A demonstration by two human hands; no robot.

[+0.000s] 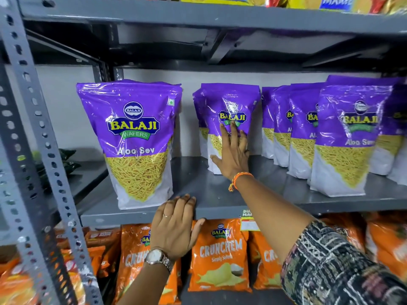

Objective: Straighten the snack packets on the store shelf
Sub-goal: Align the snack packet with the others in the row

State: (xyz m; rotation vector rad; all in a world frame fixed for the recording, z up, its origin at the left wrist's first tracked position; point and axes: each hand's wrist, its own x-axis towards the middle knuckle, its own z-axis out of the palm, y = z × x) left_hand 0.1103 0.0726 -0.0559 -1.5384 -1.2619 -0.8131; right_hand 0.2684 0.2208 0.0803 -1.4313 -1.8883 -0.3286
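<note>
Purple Aloo Sev packets stand upright on the grey metal shelf (pixel 198 179). One packet (pixel 136 137) stands alone at the front left. A middle stack (pixel 229 102) sits farther back, and my right hand (pixel 233 155) lies flat against its front packet, fingers spread, not gripping. A row of several more purple packets (pixel 343 137) fills the right side, stepping forward toward the shelf edge. My left hand (pixel 176 227), with a watch and ring, rests on the front lip of the shelf, fingers over the edge, holding no packet.
Orange Crunchem chip bags (pixel 220 256) fill the shelf below. A perforated grey upright post (pixel 28 128) stands at the left. The upper shelf (pixel 198 16) carries yellow and red packets. Dark green packets (pixel 55 164) lie on the neighbouring shelf at left.
</note>
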